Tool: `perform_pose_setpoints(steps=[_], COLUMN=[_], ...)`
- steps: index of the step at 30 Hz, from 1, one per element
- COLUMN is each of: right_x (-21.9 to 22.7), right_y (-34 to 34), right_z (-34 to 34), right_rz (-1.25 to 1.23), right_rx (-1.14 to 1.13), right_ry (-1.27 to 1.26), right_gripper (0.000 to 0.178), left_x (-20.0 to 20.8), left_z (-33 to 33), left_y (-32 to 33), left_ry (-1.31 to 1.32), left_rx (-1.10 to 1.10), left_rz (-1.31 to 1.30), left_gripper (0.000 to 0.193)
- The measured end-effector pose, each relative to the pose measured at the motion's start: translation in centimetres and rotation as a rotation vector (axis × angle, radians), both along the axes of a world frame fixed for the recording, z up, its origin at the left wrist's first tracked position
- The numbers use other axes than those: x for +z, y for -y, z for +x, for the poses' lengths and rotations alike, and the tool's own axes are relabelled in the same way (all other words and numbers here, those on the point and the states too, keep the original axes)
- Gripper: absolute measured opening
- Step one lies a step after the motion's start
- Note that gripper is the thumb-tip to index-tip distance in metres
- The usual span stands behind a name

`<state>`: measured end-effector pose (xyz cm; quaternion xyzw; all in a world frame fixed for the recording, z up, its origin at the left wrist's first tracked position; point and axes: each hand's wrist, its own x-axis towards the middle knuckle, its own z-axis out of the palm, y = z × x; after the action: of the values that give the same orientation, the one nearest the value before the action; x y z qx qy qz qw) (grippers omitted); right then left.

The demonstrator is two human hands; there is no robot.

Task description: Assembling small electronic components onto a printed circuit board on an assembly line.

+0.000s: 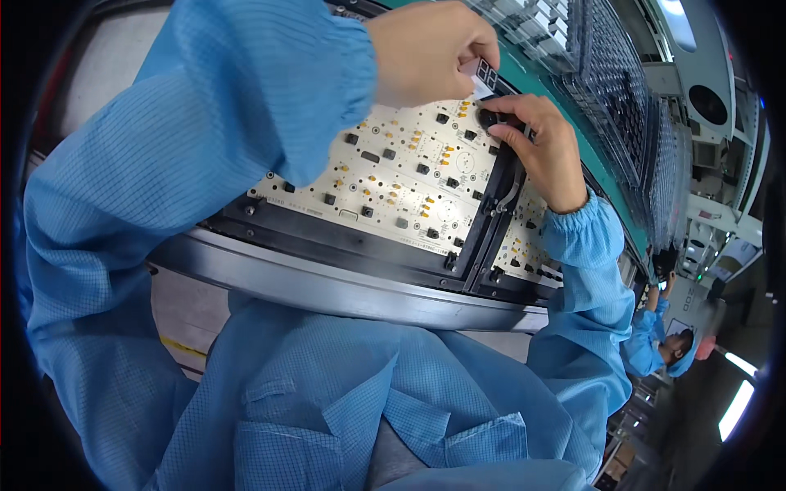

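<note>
A cream circuit board [385, 225] lies in a black frame [327, 231] in front of me, dotted with small black switches and yellow parts. My left hand [430, 53] reaches across its far side, fingers closed on a white-sided digit display [486, 74] with a dark face. Close beside it, my right hand [544, 143] pinches a round black component [489, 119] between thumb and finger at the board's far right corner. Whether this round part touches the board I cannot tell.
A second cream board [517, 245] sits in the frame to the right. A metal rail [344, 299] runs along the near edge. Beyond the boards are a green surface [602, 184], stacked clear trays [610, 90] and white parts [544, 20]. Another person [655, 348] is at far right.
</note>
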<state>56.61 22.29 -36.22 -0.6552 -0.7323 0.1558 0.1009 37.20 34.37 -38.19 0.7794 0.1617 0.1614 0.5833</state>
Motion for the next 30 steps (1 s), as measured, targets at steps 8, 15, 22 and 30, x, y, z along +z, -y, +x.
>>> perform_pose_setpoints(steps=[8, 15, 22, 30], right_x=[0.7, 0.4, 2.2, 4.3], right_y=[-0.5, -0.8, 0.3, 3.3], right_z=[-0.6, -0.9, 2.6, 10.5], right_rz=[0.053, 0.119, 0.219, 0.285], right_rx=[0.101, 0.167, -0.054, -0.433], right_ry=[0.171, 0.289, 0.029, -0.181], right_gripper=[0.026, 0.026, 0.026, 0.024], left_x=[-1.8, -2.4, -2.1, -0.7], left_z=[-0.3, -0.1, -0.4, 0.9], left_y=[1.9, 2.5, 1.6, 0.3], left_ry=[-0.137, -0.119, -0.128, -0.224], left_rx=[0.241, 0.235, 0.216, 0.066], left_rz=[0.654, 0.799, 0.863, 0.841], left_gripper=[0.026, 0.024, 0.022, 0.017])
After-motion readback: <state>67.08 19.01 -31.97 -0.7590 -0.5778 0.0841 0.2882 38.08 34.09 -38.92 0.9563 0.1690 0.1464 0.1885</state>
